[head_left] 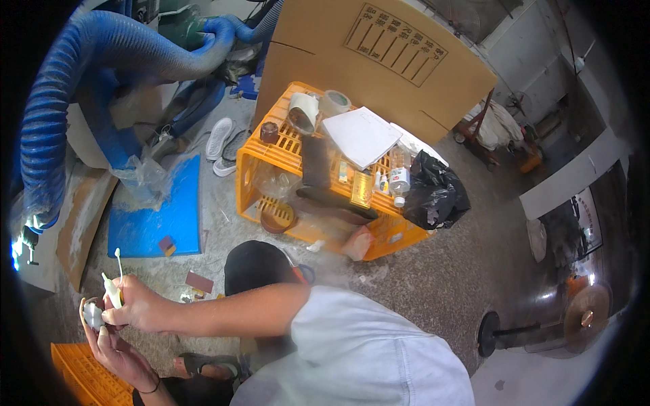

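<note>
My right hand [139, 304], at the end of a bare arm reaching to the left, is closed around a small pale squeeze bottle [112, 291] with a pointed nozzle. A thin stick with a white tip [118, 253] stands up beside the bottle from the same fingers. Just below, my left hand [122, 358], with a dark band at the wrist, grips a small round silvery piece [93, 315] between its fingers. The right fingertips meet that piece, and its far side is partly hidden.
An orange crate [247, 169] bears paper sheets [362, 135], tape, bottles and a black plastic bag [433, 193]. A thick blue hose [47, 128] hangs at left above a blue board [135, 230]. Another orange crate [84, 379] is at lower left, and a fan [586, 318] at right.
</note>
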A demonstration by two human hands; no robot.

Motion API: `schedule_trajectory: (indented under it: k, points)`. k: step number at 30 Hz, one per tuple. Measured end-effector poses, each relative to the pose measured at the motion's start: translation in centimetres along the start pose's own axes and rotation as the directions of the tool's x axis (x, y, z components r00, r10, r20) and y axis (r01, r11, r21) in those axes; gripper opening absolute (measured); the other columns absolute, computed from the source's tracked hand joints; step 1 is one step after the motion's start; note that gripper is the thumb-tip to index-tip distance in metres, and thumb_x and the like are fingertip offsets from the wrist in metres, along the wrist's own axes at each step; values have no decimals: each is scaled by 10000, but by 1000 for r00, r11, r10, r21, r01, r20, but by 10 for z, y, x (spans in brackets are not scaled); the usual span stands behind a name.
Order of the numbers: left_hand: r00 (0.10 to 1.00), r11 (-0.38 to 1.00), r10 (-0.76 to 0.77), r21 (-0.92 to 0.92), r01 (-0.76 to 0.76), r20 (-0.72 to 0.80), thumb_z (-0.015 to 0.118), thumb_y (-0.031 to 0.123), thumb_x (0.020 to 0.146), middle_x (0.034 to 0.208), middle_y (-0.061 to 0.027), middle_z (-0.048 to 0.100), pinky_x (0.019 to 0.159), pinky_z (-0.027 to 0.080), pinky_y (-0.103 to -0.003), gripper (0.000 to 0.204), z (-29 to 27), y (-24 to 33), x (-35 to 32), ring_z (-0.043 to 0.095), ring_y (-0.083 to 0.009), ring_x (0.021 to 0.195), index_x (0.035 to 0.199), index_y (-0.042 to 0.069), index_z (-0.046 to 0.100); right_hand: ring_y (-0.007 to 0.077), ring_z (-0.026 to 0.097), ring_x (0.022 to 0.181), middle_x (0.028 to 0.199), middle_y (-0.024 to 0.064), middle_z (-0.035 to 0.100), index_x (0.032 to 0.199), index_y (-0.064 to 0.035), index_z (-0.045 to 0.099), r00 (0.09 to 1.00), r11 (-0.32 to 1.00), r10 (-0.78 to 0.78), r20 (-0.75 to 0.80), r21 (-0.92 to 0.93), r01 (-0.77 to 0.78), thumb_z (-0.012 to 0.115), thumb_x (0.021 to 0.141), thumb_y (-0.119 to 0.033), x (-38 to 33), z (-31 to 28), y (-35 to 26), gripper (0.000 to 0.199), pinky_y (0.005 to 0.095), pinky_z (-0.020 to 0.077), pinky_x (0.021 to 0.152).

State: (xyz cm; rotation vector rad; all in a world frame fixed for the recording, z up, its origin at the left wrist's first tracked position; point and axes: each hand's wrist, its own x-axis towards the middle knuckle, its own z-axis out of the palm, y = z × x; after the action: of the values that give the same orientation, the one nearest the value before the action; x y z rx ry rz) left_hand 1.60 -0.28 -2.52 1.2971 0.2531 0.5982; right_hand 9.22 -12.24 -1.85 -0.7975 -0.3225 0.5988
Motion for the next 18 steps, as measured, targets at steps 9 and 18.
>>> schedule_trajectory:
  k: [9,18]
  points:
    - [999,988,29,153,-32,17,553,105,832,1154,-72,634,942,480,-287,517,20,25,-8,606,-153,1053,1326,-44,573,46,614,811,878,-16,671,922,-24,680,999,985,-41,-20,-169,37,733,878,-100,-9,-2,-9,103,256,534,700]
    - [1000,999,8,-48,-8,18,576,-14,820,1200,-108,644,1002,469,-308,533,21,27,-10,605,-149,1094,1351,-54,567,193,693,968,1125,142,695,979,33,660,995,991,99,-5,-86,-99,691,890,3,-14,8,-27,99,361,594,899]
